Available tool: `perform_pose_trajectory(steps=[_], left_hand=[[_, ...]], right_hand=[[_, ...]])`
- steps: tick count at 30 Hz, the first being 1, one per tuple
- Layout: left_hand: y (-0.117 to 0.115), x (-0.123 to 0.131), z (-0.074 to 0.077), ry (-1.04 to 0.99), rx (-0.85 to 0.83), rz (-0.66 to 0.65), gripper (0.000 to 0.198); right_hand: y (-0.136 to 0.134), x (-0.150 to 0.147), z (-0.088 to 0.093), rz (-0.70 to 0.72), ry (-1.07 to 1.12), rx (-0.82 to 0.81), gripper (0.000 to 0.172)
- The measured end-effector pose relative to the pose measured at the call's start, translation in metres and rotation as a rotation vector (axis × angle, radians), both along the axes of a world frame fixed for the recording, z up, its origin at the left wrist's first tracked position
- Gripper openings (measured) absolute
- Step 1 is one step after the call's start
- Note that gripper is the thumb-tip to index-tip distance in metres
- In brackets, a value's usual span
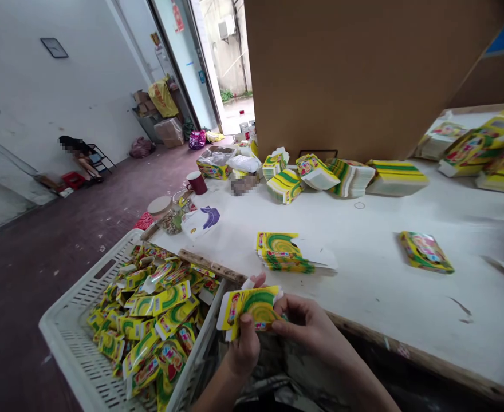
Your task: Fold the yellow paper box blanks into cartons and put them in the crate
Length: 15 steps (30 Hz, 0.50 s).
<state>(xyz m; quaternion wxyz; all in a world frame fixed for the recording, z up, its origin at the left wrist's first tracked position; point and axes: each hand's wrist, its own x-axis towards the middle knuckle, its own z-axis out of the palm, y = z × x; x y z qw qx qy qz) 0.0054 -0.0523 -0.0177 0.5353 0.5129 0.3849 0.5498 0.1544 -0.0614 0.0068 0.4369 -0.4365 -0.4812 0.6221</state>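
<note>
Between my two hands is a small yellow and green cardboard box (252, 306) with open white end flaps, just past the table's front edge. My left hand (244, 343) grips its left part, the thumb across the printed face. At its right end, my right hand (306, 323) pinches the cardboard with thumb and fingers. Beyond them a stack of flat, unfolded cartons (284, 254) lies on the white table (363, 286). A shaped yellow box (426, 252) rests farther right on the tabletop.
A white plastic basket (63, 332) heaped with yellow boxes stands left of the table. Several carton stacks (396, 177) line the back below a large brown board (342, 74). A maroon mug (197, 183) stands at the far left corner. A person (82, 151) sits near the wall.
</note>
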Motion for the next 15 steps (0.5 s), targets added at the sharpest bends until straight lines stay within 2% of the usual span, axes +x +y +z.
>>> perform_pose_trajectory(steps=[3, 6, 9, 11, 13, 15], left_hand=[[0.001, 0.007, 0.012, -0.129, -0.065, -0.031, 0.067], [0.007, 0.017, 0.028, -0.343, -0.186, 0.118, 0.055], [0.012, 0.021, 0.036, -0.392, -0.234, 0.264, 0.054], [0.012, 0.018, 0.035, -0.331, -0.240, 0.228, 0.067], [0.011, 0.014, 0.029, -0.272, -0.226, 0.127, 0.083], [0.010, 0.009, 0.021, -0.232, -0.200, 0.089, 0.077]], right_hand=[[-0.004, -0.007, 0.003, 0.006, 0.006, -0.007, 0.025], [-0.013, -0.023, 0.007, -0.059, -0.103, 0.065, 0.015], [-0.018, -0.035, 0.008, -0.104, -0.124, 0.104, 0.019], [-0.017, -0.035, 0.007, -0.155, -0.112, 0.082, 0.026], [-0.014, -0.029, 0.007, -0.237, -0.145, 0.085, 0.032], [-0.010, -0.020, 0.007, -0.278, -0.214, 0.148, 0.026]])
